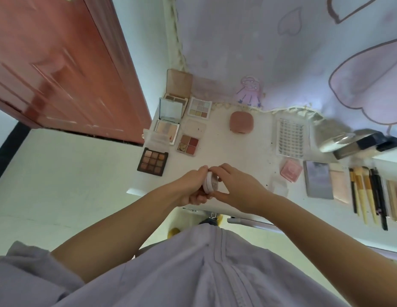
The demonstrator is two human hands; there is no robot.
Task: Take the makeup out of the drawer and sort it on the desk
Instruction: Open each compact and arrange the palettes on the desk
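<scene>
A small round white compact [209, 182] is held on edge above the front of the white desk [241, 149]. My left hand [190, 187] grips it from the left and below. My right hand [235, 187] pinches its rim from the right with fingertips and thumb. Several eyeshadow palettes lie at the desk's left, among them a dark brown one [152, 161] and a red-toned one [188, 144]. A pink rounded compact [241, 122] sits at the back middle. The drawer front [248, 222] shows just under the desk edge, mostly hidden by my body.
A lash tray [291, 137], a small pink case [291, 171], flat palettes [319, 182] and a row of brushes and pencils [368, 193] lie at the right. A round mirror [339, 141] stands at the back right. A red-brown door [60, 63] is left of the desk.
</scene>
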